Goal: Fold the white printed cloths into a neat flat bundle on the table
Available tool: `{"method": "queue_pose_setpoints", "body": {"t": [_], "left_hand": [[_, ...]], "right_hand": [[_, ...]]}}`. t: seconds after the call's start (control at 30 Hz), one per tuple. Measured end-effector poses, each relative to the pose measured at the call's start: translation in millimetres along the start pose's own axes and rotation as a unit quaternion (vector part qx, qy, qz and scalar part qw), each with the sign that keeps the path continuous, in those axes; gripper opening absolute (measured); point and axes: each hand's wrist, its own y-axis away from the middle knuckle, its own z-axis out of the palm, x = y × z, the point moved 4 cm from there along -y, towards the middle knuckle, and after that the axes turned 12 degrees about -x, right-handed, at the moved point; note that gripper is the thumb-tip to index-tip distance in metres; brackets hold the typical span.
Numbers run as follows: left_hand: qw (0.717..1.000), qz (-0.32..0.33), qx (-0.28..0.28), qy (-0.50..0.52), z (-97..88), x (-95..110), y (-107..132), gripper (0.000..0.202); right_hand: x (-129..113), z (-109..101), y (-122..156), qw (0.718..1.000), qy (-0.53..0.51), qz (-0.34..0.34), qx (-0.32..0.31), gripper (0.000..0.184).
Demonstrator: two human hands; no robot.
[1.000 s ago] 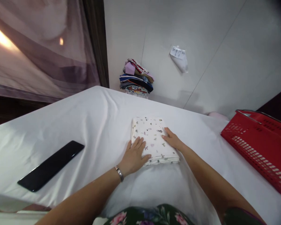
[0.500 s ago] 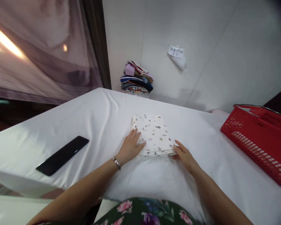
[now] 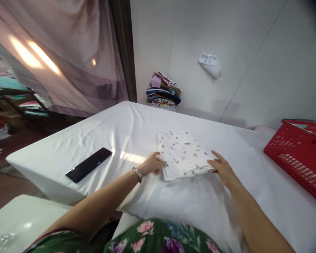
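Note:
A folded white cloth (image 3: pixel 183 153) with small scattered prints lies in layers on the white-covered table, in front of my body. My left hand (image 3: pixel 153 164), a bracelet at its wrist, grips the cloth's left edge near the front corner between thumb and fingers. At the right front corner, my right hand (image 3: pixel 222 168) pinches the layers with its thumb and fingers. Some fingertips of both hands are hidden at the cloth's edges. The front edge sits slightly askew, and I cannot tell whether it is raised off the table.
A flat black slab-like object (image 3: pixel 89 164) lies on the tablecloth (image 3: pixel 131 123) to the left. The red basket (image 3: pixel 300 158) stands at the right. Behind the table is a stack of folded fabrics (image 3: pixel 163 92) by the wall; a white stool-like surface (image 3: pixel 28 218) is at lower left.
My left hand has gone from lying flat on the cloth to gripping its left edge. My right hand now pinches the right corner. The cloth has turned slightly; the view has shifted left.

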Motion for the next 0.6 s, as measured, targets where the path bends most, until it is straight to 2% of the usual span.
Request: {"method": "queue_pose_setpoints", "body": {"t": [0.07,0.13,0.23,0.3,0.4,0.47,0.6], "left_hand": [[0.997,0.009,-0.071,-0.004,13.7,2,5,0.068],[0.996,0.022,-0.088,-0.014,15.4,6,6,0.058],[0.999,0.036,-0.015,-0.019,-4.1,10,-9,0.039],[0.997,0.051,0.054,-0.022,-22.8,11,-27,0.031],[0.986,0.073,0.142,-0.043,-45.4,11,-53,0.03],[0.979,0.091,0.166,-0.078,-51.5,13,-66,0.033],[0.969,0.121,0.153,-0.154,-48.3,20,-82,0.041]], "right_hand": [[6,-30,-5,0.999,0.02,0.006,0.043,0.072],[18,-54,-8,0.994,0.048,0.02,0.101,0.072],[37,-68,-7,0.986,0.075,0.022,0.148,0.068],[44,-67,-5,0.984,0.086,0.017,0.155,0.067],[46,-63,-3,0.983,0.1,0.02,0.152,0.069],[44,-61,-3,0.982,0.112,0.02,0.148,0.07],[40,-62,-2,0.978,0.143,0.014,0.153,0.069]]}}
